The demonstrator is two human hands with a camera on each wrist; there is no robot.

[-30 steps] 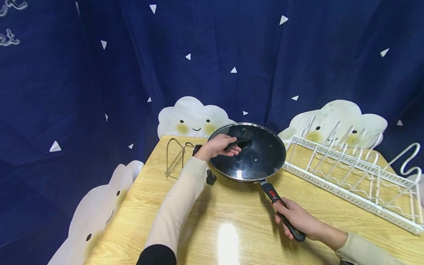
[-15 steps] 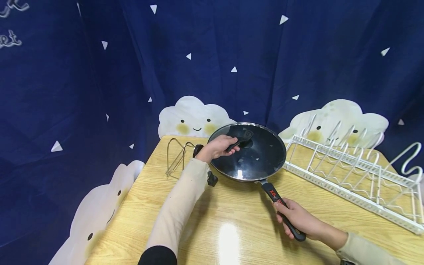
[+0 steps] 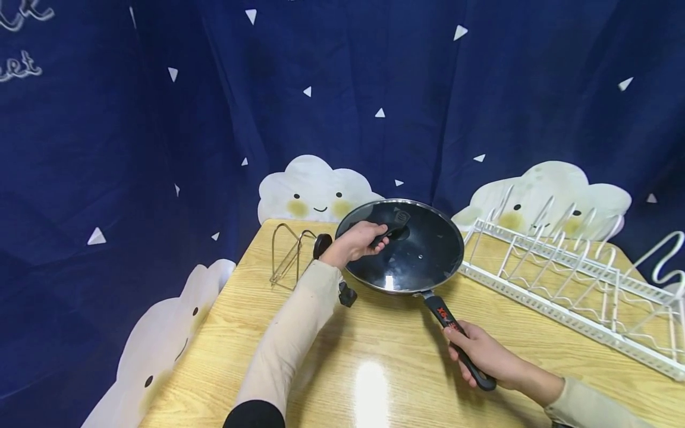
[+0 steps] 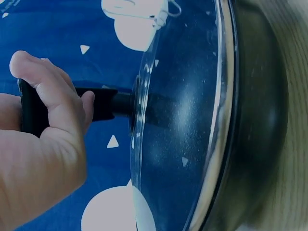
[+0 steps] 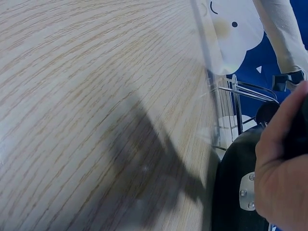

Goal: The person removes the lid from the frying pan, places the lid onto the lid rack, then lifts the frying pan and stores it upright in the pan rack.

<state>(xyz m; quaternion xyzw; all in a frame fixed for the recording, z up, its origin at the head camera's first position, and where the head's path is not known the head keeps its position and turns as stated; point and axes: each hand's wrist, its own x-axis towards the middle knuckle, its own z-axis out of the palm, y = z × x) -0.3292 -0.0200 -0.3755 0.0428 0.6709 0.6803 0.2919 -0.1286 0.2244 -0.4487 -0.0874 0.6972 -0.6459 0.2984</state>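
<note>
Lid point(image 3: 428, 261) is sitting on the pan point(image 4: 262, 120), which is resting on the table point(image 3: 407, 356) between the wire stand point(image 3: 297, 267) and the white rack point(image 3: 615, 340). The left hand point(image 3: 358, 242) is holding the knob point(image 3: 397, 223) in curled fingers; the right hand point(image 3: 484, 351) is gripping the handle point(image 3: 440, 309), fingers wrapping round it.

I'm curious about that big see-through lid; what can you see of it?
The lid is round, gently domed and see-through, apparently glass, with a shiny metal-looking rim. A black handle rises from its centre; a small round fitting sits off-centre. It covers the dark pan, apparently resting on the pan's edge. The person's left hand grips the lid's handle.
</note>
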